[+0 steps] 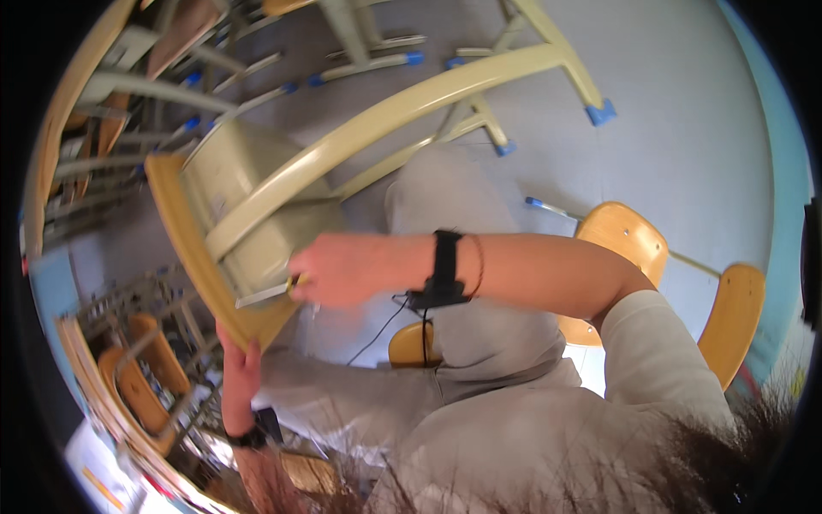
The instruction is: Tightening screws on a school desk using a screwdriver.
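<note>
A school desk lies tipped on its side in front of me, with its wooden top (184,231), beige metal drawer box (257,176) and cream tubular leg frame (385,107) showing. My right hand (334,270), slightly blurred, is closed around a screwdriver (265,295) with a yellow-and-black grip. Its silver shaft points left, at the underside of the desktop near its lower corner. Below that corner, my left hand (240,364) grips the desktop's edge; part of its fingers is hidden behind the wood. Both wrists wear black straps, and a thin dark cable hangs from the right one.
Wooden chairs (629,236) stand at my right, one backrest (732,321) close to my elbow. More desks and chairs (145,377) crowd the left side and the top of the view. My legs (462,197) are beside the desk, over a grey floor (685,128).
</note>
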A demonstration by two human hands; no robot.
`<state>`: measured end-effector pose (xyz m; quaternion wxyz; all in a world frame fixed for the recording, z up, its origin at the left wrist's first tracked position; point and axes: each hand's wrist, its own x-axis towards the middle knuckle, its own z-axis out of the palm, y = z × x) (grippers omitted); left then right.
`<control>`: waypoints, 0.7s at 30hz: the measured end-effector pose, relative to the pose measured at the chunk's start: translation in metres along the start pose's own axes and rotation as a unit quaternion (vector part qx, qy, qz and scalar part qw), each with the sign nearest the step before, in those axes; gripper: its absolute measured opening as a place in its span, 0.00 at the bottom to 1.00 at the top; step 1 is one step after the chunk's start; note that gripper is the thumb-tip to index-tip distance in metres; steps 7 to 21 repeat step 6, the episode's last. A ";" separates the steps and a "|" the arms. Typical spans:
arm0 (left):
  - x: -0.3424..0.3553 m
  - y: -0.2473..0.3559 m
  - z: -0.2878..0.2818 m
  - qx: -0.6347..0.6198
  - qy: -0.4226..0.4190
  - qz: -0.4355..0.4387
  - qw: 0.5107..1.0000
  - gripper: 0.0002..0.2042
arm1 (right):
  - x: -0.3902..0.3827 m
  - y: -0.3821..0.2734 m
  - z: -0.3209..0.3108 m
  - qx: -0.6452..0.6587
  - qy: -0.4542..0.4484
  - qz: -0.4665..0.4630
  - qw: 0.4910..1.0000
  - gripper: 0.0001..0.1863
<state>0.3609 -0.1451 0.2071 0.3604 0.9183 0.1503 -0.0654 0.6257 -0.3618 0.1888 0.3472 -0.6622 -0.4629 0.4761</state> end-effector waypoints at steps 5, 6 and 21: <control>-0.006 0.001 -0.004 -0.085 0.025 -0.025 0.996 0.32 | 0.025 0.027 0.018 -0.028 -0.052 0.043 0.997 0.17; -0.006 0.004 -0.005 -0.107 0.027 -0.029 0.993 0.32 | 0.040 0.017 0.036 -0.038 -0.081 0.030 0.995 0.17; -0.006 0.004 -0.005 -0.107 0.027 -0.029 0.993 0.32 | 0.040 0.017 0.036 -0.038 -0.081 0.030 0.995 0.17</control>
